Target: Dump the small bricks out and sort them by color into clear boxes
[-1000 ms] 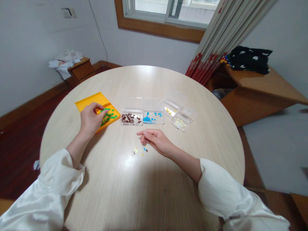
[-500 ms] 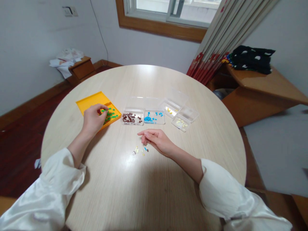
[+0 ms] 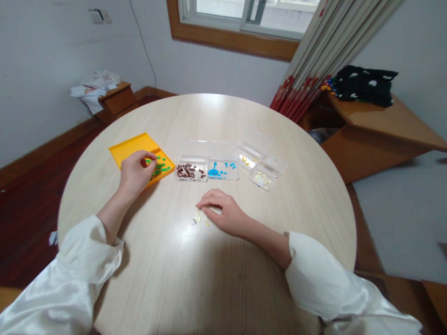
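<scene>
My left hand [image 3: 135,171] is over the yellow box [image 3: 130,148], which lies open at the left with small green bricks [image 3: 163,165] inside. Thumb and forefinger there are pinched together; whatever is between them is too small to make out. On the table in front of me, my right hand [image 3: 223,211] rests beside a little group of loose pieces, light yellow [image 3: 198,218] and others. Its fingers are bent, with a gap between forefinger and thumb and nothing visible in it. Part of the group is hidden by this hand.
Clear boxes with lids raised stand across the table [image 3: 216,279]: one holds dark brown bricks [image 3: 186,171], one blue bricks [image 3: 213,172], one yellow pieces [image 3: 247,160], one pale yellow pieces [image 3: 262,178]. Beyond are a curtain [image 3: 314,60] and a wooden cabinet [image 3: 370,139].
My right hand has come lower and turned, its pointing forefinger now bent down toward the loose pieces, covering the blue and dark ones. My left hand stays in place.
</scene>
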{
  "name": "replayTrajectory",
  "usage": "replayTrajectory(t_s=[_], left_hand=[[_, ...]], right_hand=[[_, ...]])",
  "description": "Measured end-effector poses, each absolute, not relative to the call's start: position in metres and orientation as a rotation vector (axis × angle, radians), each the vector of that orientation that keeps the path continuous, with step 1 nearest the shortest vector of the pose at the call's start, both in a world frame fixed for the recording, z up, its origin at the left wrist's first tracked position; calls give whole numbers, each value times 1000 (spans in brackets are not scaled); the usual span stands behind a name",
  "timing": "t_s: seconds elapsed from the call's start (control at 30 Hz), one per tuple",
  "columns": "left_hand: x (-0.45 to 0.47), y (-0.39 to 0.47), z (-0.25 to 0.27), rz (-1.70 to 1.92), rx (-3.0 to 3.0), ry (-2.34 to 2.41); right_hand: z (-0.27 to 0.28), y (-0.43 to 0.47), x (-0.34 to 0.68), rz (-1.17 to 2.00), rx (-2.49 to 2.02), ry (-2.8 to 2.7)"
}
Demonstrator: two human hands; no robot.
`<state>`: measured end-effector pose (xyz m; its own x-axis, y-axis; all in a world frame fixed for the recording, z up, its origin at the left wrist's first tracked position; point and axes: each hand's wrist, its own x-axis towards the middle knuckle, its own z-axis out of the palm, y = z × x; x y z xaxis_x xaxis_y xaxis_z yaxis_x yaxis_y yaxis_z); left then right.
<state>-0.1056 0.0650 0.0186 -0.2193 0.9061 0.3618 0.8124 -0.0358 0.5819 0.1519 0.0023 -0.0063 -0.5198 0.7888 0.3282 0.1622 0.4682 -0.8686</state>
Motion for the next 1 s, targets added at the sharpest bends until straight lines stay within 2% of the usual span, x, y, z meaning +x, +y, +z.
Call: replayTrajectory(t_s=[0.1, 0.23, 1.0], left_hand=[[-105, 64, 19, 1103, 1874, 2088], [-103, 64, 20, 1104, 1857, 2093], [-102, 62, 19, 1129, 1919, 2058]], right_hand=[[-10, 0, 151, 859, -741, -2110], [-13, 0, 151, 768, -716, -2173], [-7, -1, 150, 776, -760, -2223]])
